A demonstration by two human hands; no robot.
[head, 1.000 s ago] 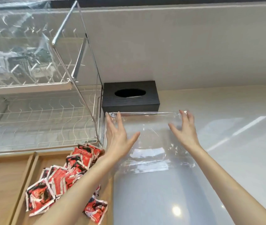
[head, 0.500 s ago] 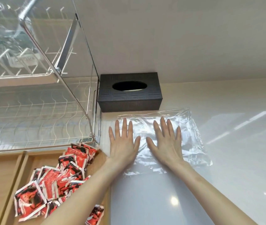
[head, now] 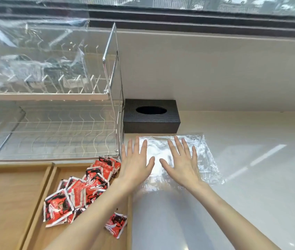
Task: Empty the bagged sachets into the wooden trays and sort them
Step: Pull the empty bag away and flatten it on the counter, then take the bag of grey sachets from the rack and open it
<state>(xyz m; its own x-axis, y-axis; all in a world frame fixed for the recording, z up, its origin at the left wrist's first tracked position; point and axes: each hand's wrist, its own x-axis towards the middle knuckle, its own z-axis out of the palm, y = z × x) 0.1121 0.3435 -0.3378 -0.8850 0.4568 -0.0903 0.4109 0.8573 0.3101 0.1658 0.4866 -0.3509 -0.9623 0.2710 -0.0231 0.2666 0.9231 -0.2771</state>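
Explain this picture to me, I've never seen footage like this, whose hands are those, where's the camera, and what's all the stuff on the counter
There is no machine here. A person wears one wide-angle camera on their head, looking forward and down, so the arms reach in from the bottom edge.

The left hand and right hand lie flat, fingers spread, on an empty clear plastic bag on the white counter. Neither hand grips anything.

At lower left, red and black sachets are heaped in a wooden tray; a second wooden tray beside it shows none.

Behind the bag sits a black tissue box. To the left stands a two-tier wire dish rack, with clear plastic on its top shelf.
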